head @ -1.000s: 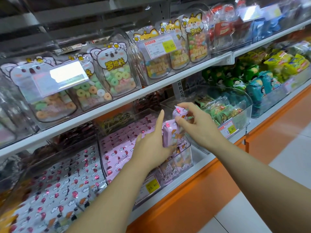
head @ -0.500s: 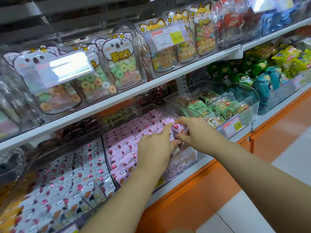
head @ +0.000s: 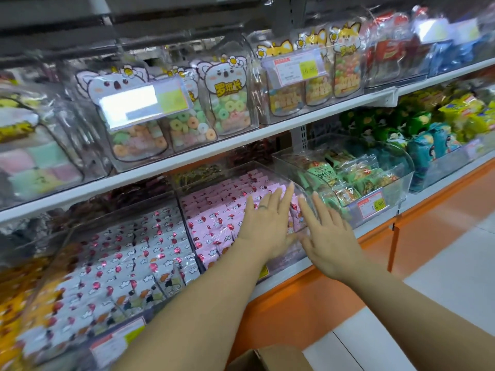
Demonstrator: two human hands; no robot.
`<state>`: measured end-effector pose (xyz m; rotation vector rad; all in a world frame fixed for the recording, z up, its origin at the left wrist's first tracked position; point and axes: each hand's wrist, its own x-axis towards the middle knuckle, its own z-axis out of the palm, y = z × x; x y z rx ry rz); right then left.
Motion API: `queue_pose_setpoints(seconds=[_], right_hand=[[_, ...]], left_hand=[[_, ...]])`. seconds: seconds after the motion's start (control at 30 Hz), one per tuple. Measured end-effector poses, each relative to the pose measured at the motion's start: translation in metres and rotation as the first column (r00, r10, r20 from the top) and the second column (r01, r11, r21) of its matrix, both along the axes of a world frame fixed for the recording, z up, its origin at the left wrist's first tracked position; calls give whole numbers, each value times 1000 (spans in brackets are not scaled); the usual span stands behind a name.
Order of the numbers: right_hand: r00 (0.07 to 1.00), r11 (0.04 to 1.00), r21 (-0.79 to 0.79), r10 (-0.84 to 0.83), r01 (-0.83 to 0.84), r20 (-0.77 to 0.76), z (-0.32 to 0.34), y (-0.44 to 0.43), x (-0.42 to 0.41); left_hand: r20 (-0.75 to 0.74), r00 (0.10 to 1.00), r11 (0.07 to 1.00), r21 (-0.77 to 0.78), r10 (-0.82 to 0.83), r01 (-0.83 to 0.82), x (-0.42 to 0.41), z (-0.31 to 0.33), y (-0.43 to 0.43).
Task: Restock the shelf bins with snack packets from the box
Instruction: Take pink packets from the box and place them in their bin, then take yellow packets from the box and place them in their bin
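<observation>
Packets (head: 214, 218), pink, lie in neat overlapping rows in a clear bin (head: 241, 168) on the lower shelf (head: 375, 231); each bears red balloons and white clouds, finer print too small to read. Lower shelf is cut off at both ends of view. Upper shelf (head: 214, 151) carries clear tubs (head: 227, 103) of ring sweets; one label there is washed out by glare. Left bin (head: 53, 261) holds white packets (head: 128, 263) of like pattern, its near end blurred. Right bin (head: 401, 178) holds green packets (head: 321, 172) and carries a price tag (head: 372, 207) on its front. Box (head: 270, 357), brown card, shows only an open corner at the bottom edge; contents hidden. Front wall of the pink bin is mostly covered by two forearms and smeared by blur. Left hand (head: 267, 223) lies palm down on the pink packets near the bin's right end, fingers straight and slightly fanned, gripping nothing. Right hand (head: 329, 236) is just beside it at the bin's right front corner, palm down, fingers straight and spread, empty; blur prevents telling whether it touches wall or packets. Ring (head: 263, 207) sits on one left-hand finger.
</observation>
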<state>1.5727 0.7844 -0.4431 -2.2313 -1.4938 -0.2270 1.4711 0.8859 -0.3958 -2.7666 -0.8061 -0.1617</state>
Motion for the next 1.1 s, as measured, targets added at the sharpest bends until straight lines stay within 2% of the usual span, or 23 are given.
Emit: queue_pose_setpoints(seconds=[0.13, 0.27, 0.4, 0.5, 0.6, 0.73, 0.93, 1.1], right_hand=[[999, 992, 121, 43, -39, -30, 2, -19, -22], [988, 963, 249, 127, -101, -93, -7, -35, -54], [959, 952, 261, 214, -163, -183, -28, -48, -105], [928, 962, 193, 243, -193, -283, -54, -59, -153], [887, 956, 51, 289, -290, -361, -78, -72, -194], [855, 907, -163, 288, -388, -431, -109, -71, -225], [818, 797, -374, 241, -474, -522, -176, -50, -238], [817, 637, -563, 194, -526, -544, -230, -24, -249]], left_hand=[[321, 943, 976, 218, -88, 17, -18, 1, -15], [458, 882, 993, 7, -107, 117, -60, -5, -32], [562, 820, 993, 13, -106, 120, -119, -28, -56], [585, 810, 995, -54, -37, 84, -176, -61, -74], [527, 838, 972, -233, 139, -15, -240, -105, -89], [377, 817, 843, -490, 436, -223, -315, -168, -102], [153, 693, 558, -723, 704, -408, -375, -249, -95], [-108, 603, 289, -803, 791, -522, -398, -308, -87]])
